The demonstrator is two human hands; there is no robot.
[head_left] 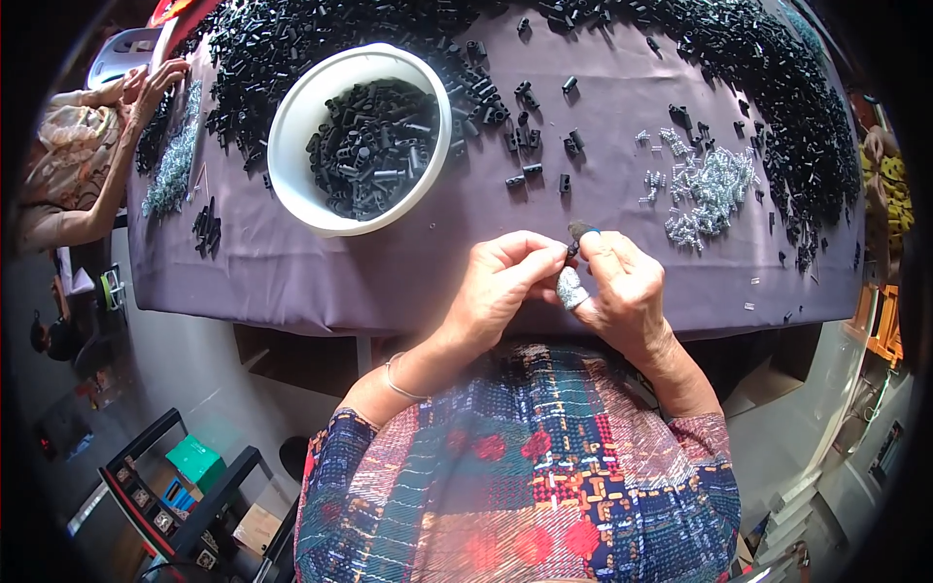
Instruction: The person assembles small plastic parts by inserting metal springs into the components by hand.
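Note:
Above the near edge of the table, my left hand and my right hand meet with fingertips pinched together. Between them is a small black plastic part, mostly covered by the fingers. My right thumb wears a speckled grey wrapping, and a dark cover sits on a fingertip of that hand. Right of my hands lies a heap of small silvery springs. Several loose black cylindrical parts are scattered beyond my fingers. A white tub to the left holds many more of these black parts.
Large piles of black parts run along the far and right sides of the purple-grey tablecloth. At the left, another person's hand is beside a second spring heap. Someone in yellow is at the right edge.

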